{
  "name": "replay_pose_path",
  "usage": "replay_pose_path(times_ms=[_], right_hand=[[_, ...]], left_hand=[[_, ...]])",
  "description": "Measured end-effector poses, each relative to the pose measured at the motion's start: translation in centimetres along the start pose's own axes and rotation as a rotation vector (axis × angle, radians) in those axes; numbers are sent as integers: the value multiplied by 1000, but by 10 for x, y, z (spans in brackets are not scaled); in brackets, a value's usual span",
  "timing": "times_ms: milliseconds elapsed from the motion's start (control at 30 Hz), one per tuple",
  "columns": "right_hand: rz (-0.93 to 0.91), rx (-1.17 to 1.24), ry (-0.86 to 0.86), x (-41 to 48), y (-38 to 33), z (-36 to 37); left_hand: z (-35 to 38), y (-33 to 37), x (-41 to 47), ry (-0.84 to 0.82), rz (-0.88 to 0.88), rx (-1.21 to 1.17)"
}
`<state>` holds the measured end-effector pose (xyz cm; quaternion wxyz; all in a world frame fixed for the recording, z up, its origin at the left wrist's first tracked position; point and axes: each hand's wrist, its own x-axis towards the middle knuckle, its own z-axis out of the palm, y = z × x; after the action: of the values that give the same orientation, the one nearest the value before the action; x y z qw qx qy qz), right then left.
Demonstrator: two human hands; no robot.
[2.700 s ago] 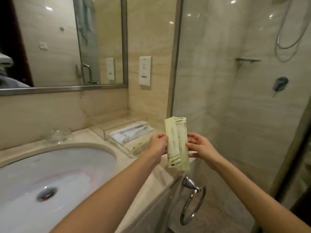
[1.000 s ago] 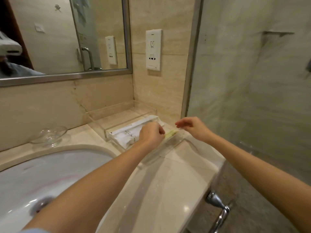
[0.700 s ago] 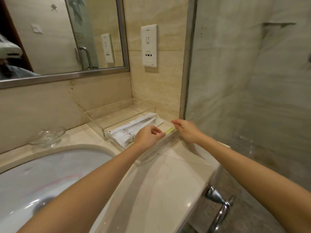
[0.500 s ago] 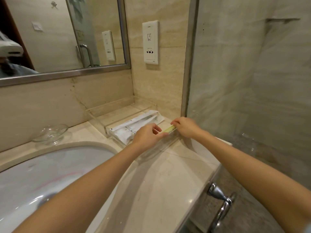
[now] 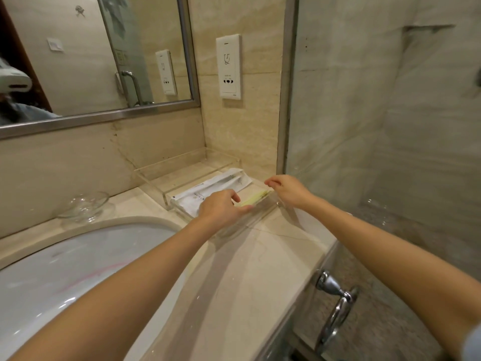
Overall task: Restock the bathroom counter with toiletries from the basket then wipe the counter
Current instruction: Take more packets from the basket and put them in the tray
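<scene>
Restock step, placing. The yellow-green packet [image 5: 254, 201] lies in the clear tray [image 5: 182, 162] on the counter [image 5: 260, 259], along the tray's front rim at its 4 o'clock side. It runs from 7 to 1 o'clock, just beside the white packets [image 5: 218, 187] that fill the middle. My left hand [image 5: 221, 208] is at its near end, fingers narrow, thumb and forefinger pinching that end. My right hand [image 5: 289, 190] hangs over the far end with fingers loosely curled; I cannot tell whether they touch the packet or only hover. Handling judgement: the packet is a thin flat sleeve, very light, probably paper or film over a slim item. It should bend along its length but hold shape across its width. Its surface looks smooth, so it should slide easily on the tray floor. Best hold is a light pinch at each short end, or one pinch at mid-length on the long edges. Squeezing the flat face would crease it. Not fragile, though the wrapper could crumple. The tray walls are see-through and hard to read, and my knuckles sit close to the front rim, so a nudge could shift the whole tray. The sink [image 5: 65, 272] lies at 8 o'clock and a glass dish [image 5: 86, 207] at 10 o'clock, both well apart from the packet. The basket is not in view, and wiping is not yet started.
</scene>
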<state>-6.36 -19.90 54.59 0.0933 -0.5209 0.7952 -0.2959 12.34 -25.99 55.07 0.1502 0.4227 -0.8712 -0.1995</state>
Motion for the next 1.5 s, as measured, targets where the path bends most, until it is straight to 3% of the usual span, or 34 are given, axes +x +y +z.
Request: replay_pose_path(times_ms=[233,433,600,733,1067,1500], right_hand=[[-27,125,85,-42,19,-40],[5,226,88,-137,65,-65],[188,315,73,-246,139,-59],[383,284,25,-334,204,-41],[829,461,-77,-490,355,83],[1172,503,-346,-528,435,258]], left_hand=[[-6,26,-28,25,49,-16],[30,91,-77,80,303,-64],[110,152,-138,1,532,-5],[188,178,-184,-130,599,-1],[380,139,-259,-774,415,151],[517,21,-262,-1062,121,329]])
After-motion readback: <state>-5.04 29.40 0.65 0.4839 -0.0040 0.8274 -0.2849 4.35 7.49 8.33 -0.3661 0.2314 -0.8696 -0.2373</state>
